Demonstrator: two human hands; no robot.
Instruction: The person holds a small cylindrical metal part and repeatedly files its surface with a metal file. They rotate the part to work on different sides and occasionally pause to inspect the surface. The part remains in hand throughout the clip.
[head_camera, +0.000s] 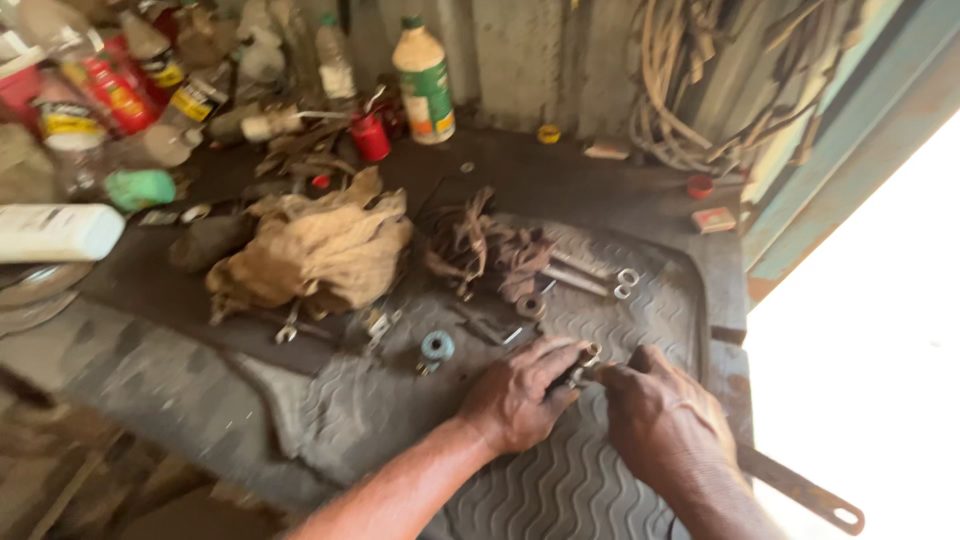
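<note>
Two bare forearms enter from the bottom edge, no sleeves in view. Left hand (518, 396): bare, no glove, no ring or watch seen; knuckles and tendons stand out, dark grime in the creases and on the fingertips. Right hand (665, 420): bare too, no glove, broad back with raised veins, wrist without band or strap. Both look smudged with grease or dirt. Nails too blurred to judge. Left forearm shows to near the elbow, the right only to just past the wrist.
</note>
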